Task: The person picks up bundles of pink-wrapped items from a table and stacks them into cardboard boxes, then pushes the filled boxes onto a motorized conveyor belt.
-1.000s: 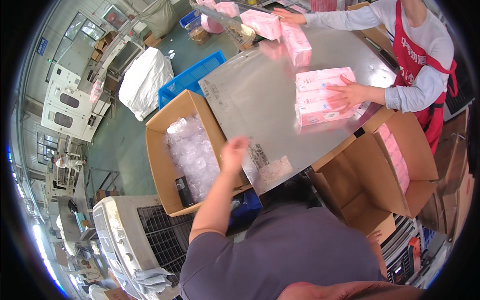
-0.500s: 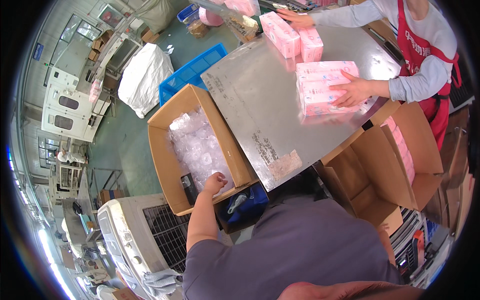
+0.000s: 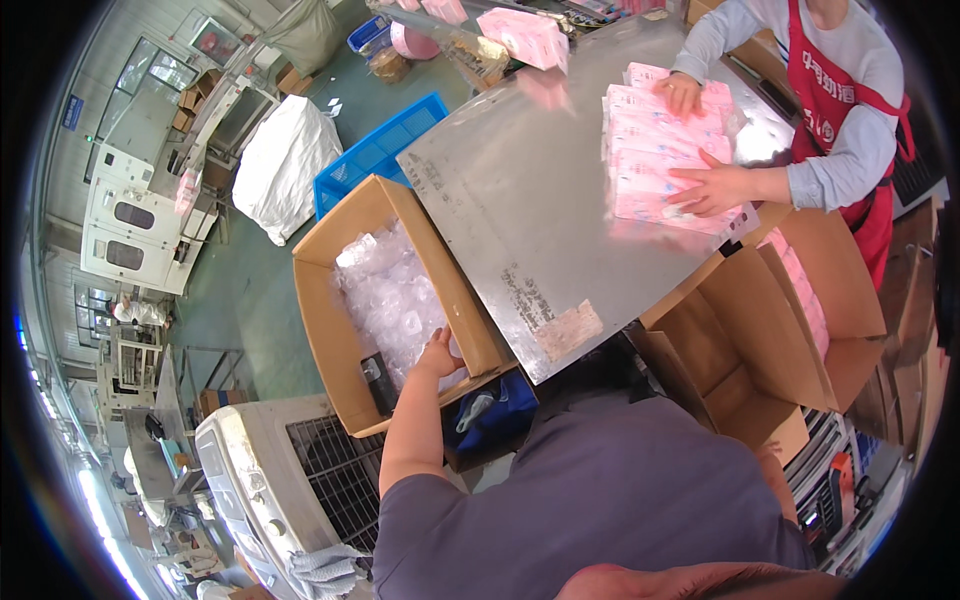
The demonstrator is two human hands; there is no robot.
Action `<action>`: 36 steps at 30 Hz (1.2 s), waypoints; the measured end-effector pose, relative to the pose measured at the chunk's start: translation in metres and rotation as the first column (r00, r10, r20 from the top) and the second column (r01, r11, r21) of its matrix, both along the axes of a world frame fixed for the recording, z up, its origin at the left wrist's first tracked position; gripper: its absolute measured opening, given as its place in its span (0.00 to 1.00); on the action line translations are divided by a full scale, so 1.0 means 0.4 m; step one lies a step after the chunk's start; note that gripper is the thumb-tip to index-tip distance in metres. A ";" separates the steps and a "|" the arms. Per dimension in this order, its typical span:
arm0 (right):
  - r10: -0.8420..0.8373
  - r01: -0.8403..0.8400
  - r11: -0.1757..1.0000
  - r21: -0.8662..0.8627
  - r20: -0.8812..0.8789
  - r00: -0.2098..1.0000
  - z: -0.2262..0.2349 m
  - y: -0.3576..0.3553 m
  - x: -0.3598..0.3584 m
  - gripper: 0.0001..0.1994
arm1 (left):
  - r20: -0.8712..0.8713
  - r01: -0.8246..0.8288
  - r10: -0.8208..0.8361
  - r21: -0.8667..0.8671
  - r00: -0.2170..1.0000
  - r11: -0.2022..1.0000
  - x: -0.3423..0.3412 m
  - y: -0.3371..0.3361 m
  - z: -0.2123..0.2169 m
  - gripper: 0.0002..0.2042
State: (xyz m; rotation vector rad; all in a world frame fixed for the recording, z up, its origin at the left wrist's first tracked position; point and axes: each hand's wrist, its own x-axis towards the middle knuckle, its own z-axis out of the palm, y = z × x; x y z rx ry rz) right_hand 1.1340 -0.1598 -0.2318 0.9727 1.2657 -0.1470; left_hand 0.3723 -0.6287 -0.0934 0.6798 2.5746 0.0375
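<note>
My left hand (image 3: 437,355) reaches into an open cardboard box (image 3: 318,335), at the near right edge of a heap of clear plastic pieces (image 3: 395,295). Its fingers are apart and seem to hold nothing; whether they touch the plastic I cannot tell. A small black object (image 3: 378,382) stands in the box's near left corner. Low at the right, only a bit of my right hand (image 3: 770,462) shows beside an open, bare-bottomed carton (image 3: 735,390); its fingers are hidden. Across the metal table (image 3: 500,190), a co-worker's two hands press on several pink soft packs (image 3: 650,150).
Another pink pack (image 3: 525,38) lies at the table's far edge. A carton (image 3: 850,320) on the right holds pink packs. Behind the plastic-filled box are a blue crate (image 3: 385,150) and a white sack (image 3: 285,170). A white machine with a grille (image 3: 260,470) stands at lower left.
My left hand has shifted slightly up and right in the box, its fingers now more spread. The co-worker has drawn packs together, with both hands now on the group.
</note>
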 end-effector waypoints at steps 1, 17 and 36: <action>0.065 -0.064 0.997 -0.041 0.016 0.998 -0.006 0.001 0.008 0.46 | -0.027 0.111 -0.112 -0.033 0.993 0.993 0.001 0.007 -0.015 0.36; -0.093 0.119 0.985 0.124 -0.194 0.977 0.146 -0.053 -0.135 0.43 | 0.759 -0.873 0.433 0.439 0.487 0.212 -0.014 -0.067 0.124 0.19; 0.054 0.055 0.961 0.272 -0.378 0.924 0.223 -0.088 -0.148 0.49 | 0.816 -0.808 0.293 0.560 0.498 -0.186 0.143 -0.094 0.188 0.10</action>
